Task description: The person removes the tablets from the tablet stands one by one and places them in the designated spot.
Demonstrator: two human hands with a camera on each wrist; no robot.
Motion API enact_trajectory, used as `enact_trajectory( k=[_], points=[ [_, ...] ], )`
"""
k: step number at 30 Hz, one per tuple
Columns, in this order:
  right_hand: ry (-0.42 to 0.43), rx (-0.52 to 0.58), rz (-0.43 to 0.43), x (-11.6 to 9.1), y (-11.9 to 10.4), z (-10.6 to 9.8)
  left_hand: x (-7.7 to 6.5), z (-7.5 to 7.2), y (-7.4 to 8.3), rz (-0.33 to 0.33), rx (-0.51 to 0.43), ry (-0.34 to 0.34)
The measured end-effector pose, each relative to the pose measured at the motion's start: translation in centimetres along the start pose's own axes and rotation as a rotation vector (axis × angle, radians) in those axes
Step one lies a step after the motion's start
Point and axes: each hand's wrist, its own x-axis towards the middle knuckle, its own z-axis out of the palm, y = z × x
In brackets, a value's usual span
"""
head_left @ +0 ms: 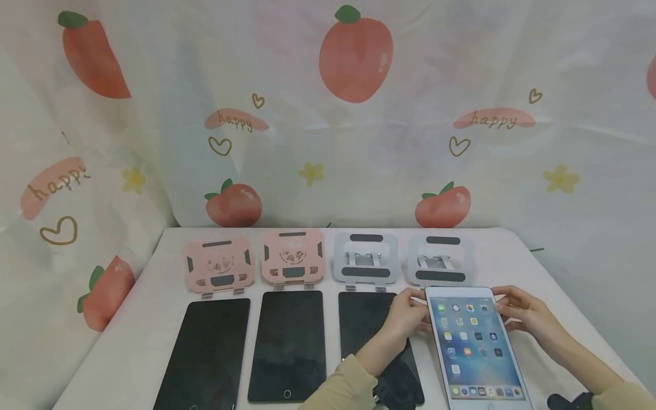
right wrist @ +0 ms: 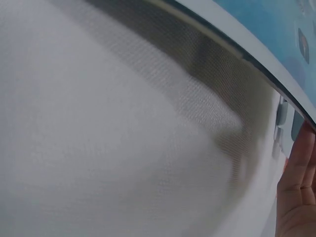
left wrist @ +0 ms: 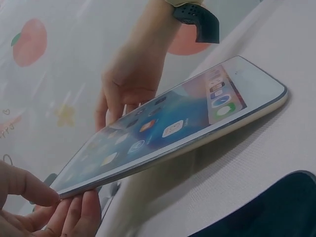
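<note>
A white tablet [head_left: 476, 347] with a lit screen of app icons is held by both hands at the right of the table. My left hand [head_left: 400, 322] pinches its upper left edge, thumb and fingers on either side of the rim in the left wrist view. The right hand [head_left: 530, 319] holds the upper right edge, its fingertips [right wrist: 306, 133] at the rim. The tablet's far end is lifted off the table, and its home-button end sits low near the white cloth [left wrist: 247, 143]. Just beyond it stands a grey-blue tablet stand [head_left: 442, 275].
Three dark-screened tablets lie in a row: one at left [head_left: 205, 347], a middle tablet [head_left: 287, 347], and another [head_left: 361, 316] partly under my left arm. Behind them are two pink stands [head_left: 220, 287] and another grey-blue stand [head_left: 365, 272]. A fruit-patterned curtain [head_left: 359, 154] hangs behind.
</note>
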Motion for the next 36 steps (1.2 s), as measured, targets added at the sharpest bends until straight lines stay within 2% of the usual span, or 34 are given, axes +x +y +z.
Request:
enact_trajectory(
  k=[7, 19, 26, 32, 36],
  points=[
    [-0.067, -0.006, 0.084, 0.3, 0.1, -0.1, 0.0, -0.2, 0.0, -0.036, 0.059, -0.035],
    [-0.136, -0.092, 0.192, 0.6, -0.5, 0.3, -0.1, -0.4, -0.4, -0.018, 0.179, -0.065],
    [-0.118, -0.158, 0.243, 1.1, -1.2, 1.0, -0.1, -0.4, -0.2, -0.036, 0.19, -0.054],
    [-0.061, -0.21, 0.206, 1.6, -0.4, 1.4, 0.0, -0.3, -0.1, -0.059, 0.169, -0.073],
    [-0.047, -0.216, 0.205, 1.8, 0.2, 1.7, -0.1, -0.3, -0.1, -0.041, 0.201, -0.077]
  ],
)
